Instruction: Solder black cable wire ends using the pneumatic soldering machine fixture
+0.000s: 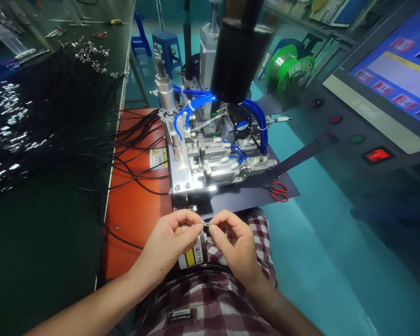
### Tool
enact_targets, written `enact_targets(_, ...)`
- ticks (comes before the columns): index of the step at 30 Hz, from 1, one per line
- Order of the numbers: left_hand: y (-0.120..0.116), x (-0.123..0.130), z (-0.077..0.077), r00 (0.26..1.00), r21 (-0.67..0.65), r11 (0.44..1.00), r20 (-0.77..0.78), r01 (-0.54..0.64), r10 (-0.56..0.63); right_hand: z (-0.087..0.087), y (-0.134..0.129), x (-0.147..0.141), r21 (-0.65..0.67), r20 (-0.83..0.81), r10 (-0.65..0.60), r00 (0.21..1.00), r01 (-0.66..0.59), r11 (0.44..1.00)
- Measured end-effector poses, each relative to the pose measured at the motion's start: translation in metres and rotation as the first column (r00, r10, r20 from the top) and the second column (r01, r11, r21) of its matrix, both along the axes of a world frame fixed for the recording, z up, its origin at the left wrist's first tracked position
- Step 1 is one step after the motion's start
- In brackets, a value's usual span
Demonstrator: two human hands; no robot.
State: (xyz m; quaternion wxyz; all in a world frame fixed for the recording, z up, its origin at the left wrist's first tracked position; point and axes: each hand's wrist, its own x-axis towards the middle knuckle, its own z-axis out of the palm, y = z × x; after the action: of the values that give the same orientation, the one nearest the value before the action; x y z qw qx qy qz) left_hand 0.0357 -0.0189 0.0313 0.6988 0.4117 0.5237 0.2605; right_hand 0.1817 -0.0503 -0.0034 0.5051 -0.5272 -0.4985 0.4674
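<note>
Pinching thin coloured wires [206,225] in left hand [171,239] and right hand [236,245], close together, before machine [217,176].

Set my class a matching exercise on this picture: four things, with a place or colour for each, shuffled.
1. Thin wires
2. Scissors
3. Spool
4. Heaped black cables

A. Bright green
B. On the dark table
C. Between the fingertips of the left hand and right hand
D. Red-handled

Pairs: 1-C, 2-D, 3-A, 4-B
</note>
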Motion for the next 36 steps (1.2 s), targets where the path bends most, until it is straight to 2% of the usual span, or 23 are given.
enact_targets(4,-0.003,-0.001,-0.003,1.000,0.032,0.999,0.005,0.020,-0.020,0.002,0.003,0.002,-0.070,-0.072,0.036,0.997,-0.041,0.997)
enact_targets(8,-0.003,-0.001,-0.002,1.000,0.038,0.999,0.008,0.026,-0.026,0.003,0.005,0.000,-0.133,-0.116,0.017,0.993,-0.032,0.991)
enact_targets(16,-0.003,-0.001,-0.003,0.999,0.034,0.999,0.036,0.008,-0.009,0.003,0.007,-0.006,-0.365,-0.443,-0.077,0.893,-0.101,0.926)
enact_targets(20,-0.005,-0.001,-0.005,0.998,0.024,1.000,0.065,-0.016,0.014,0.004,0.008,-0.008,-0.438,-0.505,-0.119,0.855,-0.135,0.889)
enact_targets(23,-0.005,-0.001,-0.007,0.997,0.019,1.000,0.071,-0.019,0.018,0.003,0.007,-0.009,-0.435,-0.497,-0.125,0.859,-0.122,0.892)
enact_targets(27,-0.005,-0.002,-0.008,0.999,0.014,1.000,0.045,-0.015,0.014,0.002,0.006,-0.008,-0.355,-0.364,-0.072,0.929,-0.067,0.932)
enact_targets(29,-0.004,-0.002,-0.008,0.999,0.009,1.000,0.046,-0.014,0.013,0.004,0.005,-0.006,-0.264,-0.203,-0.045,0.978,-0.010,0.964)
enact_targets(31,-0.004,-0.001,-0.007,0.999,0.008,1.000,0.049,-0.014,0.014,0.006,0.004,-0.004,-0.110,0.015,-0.046,0.999,0.047,0.993)
enact_targets(34,-0.004,0.002,-0.004,0.999,0.011,1.000,0.049,-0.019,0.018,0.010,0.000,-0.001,0.148,0.331,-0.080,0.940,0.032,0.988)
enact_targets(36,-0.004,0.003,-0.002,0.999,0.012,1.000,0.043,-0.020,0.020,0.012,-0.003,0.001,0.222,0.471,-0.077,0.879,-0.033,0.975)
